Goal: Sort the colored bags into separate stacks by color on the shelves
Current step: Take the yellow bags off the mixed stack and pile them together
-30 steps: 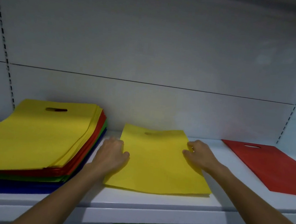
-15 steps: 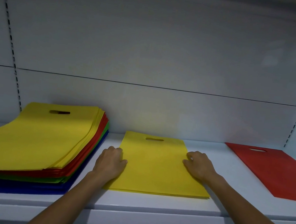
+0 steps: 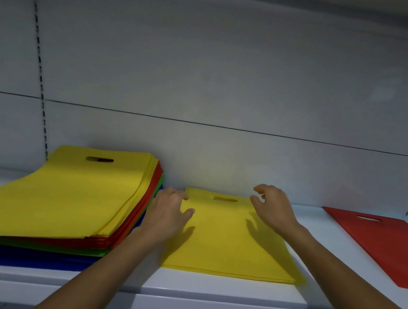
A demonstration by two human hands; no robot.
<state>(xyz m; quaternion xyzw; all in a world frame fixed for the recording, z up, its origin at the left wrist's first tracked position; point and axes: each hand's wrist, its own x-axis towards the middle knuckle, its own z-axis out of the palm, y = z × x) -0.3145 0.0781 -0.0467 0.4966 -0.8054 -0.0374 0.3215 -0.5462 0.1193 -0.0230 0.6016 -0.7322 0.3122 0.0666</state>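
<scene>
The white shelf (image 3: 222, 286) carries everything. The unsorted pile (image 3: 68, 190), yellow on top over red, green and blue, lies at 9 o'clock of the left hand (image 3: 166, 213), which is the nearer one. Its long axis runs 12 to 6, and nothing stands between. The sorted yellow stack (image 3: 226, 244) sits centre, with a red bag (image 3: 384, 246) at 3 o'clock. The left hand rests at the stack's left edge, fingers relaxed. The right hand (image 3: 275, 209) hovers above it, fingers loosely curled, grasping nothing.
</scene>
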